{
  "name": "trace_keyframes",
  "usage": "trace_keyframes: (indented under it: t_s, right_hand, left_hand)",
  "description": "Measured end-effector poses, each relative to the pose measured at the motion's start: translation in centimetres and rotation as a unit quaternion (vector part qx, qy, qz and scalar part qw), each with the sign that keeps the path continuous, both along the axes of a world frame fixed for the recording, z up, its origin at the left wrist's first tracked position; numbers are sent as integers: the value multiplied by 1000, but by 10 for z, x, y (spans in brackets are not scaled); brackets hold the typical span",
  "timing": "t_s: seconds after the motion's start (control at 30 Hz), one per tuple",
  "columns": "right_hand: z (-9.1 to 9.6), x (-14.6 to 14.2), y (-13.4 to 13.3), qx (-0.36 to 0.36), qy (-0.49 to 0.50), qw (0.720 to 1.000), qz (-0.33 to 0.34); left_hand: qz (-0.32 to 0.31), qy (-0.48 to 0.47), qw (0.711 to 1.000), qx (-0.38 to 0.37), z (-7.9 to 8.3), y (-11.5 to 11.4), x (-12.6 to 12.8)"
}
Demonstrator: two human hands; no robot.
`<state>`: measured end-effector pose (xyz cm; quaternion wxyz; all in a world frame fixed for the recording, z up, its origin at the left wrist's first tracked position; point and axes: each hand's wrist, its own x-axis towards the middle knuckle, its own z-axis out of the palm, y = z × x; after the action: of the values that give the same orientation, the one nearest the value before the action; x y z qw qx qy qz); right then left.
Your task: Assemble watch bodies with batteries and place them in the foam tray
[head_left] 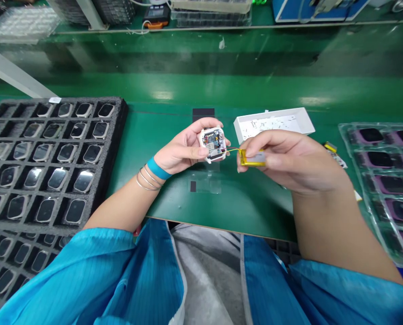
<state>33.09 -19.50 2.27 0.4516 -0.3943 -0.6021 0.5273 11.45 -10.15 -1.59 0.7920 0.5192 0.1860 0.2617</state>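
My left hand [187, 146] is closed round a white smartwatch case [214, 143], whose open back faces up and shows a circuit board with small parts. Thin red and yellow wires [233, 149] run from the board's right side to a small yellow-wrapped battery [253, 157]. That battery is pinched between the thumb and fingers of my right hand [279, 155], just right of the case and apart from it. Beneath my hands, a clear film piece [208, 184] with a dark square lies on the green bench.
At left, stacked black foam trays [115, 140] hold many watch faces. A white box [306, 122] with small bits inside stands beyond my right hand. Clear plastic trays [352, 158] with purple-edged watch parts lie at right. A shelf [120, 31] with equipment runs along the back.
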Motion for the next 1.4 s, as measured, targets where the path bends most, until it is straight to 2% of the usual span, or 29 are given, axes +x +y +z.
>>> trace_keyframes:
  t_s: [0.07,0.13,0.23,0.33,0.5,0.73,0.97,1.1,1.2,1.3,1.33,1.4]
  right_hand:
    - [-2,-4,-2,41,-22,999,-20]
    - [-3,-11,-5,79,-59,992,-84]
    - [-4,-22,-9,151,-108,966,-180]
    - [-5,-28,-9,203,-146,946,-208]
    - [-10,-30,-7,204,-199,928,-240]
    - [-19,-32,-2,214,-212,916,-264]
    - [-29,-29,5,236,-237,904,-267]
    - [-48,-29,16,229,-252,901,-268]
    - [-63,-28,26,211,-226,906,-289]
    - [-66,-32,26,186,-215,905,-316]
    - [-64,-35,23,173,-227,910,-300]
    - [-60,-44,15,140,-272,928,-214]
  left_hand:
    - [2,5,1000,4,-1,0,0]
    - [-1,6,1000,7,-3,0,0]
    - [-31,3,1000,-1,-6,-2,2]
    - [-71,-1,997,-15,-7,-4,4]
    - [-91,6,995,-38,-9,-6,4]
    - [-116,37,991,-57,-9,-4,3]
    - [-49,72,994,-63,-5,-8,11]
    - [4,110,992,-61,-9,-11,19]
    - [39,129,988,-72,-14,-8,24]
    - [94,138,982,-85,-18,2,24]
    - [116,140,979,-89,-19,6,23]
    - [152,139,974,-97,-20,15,18]
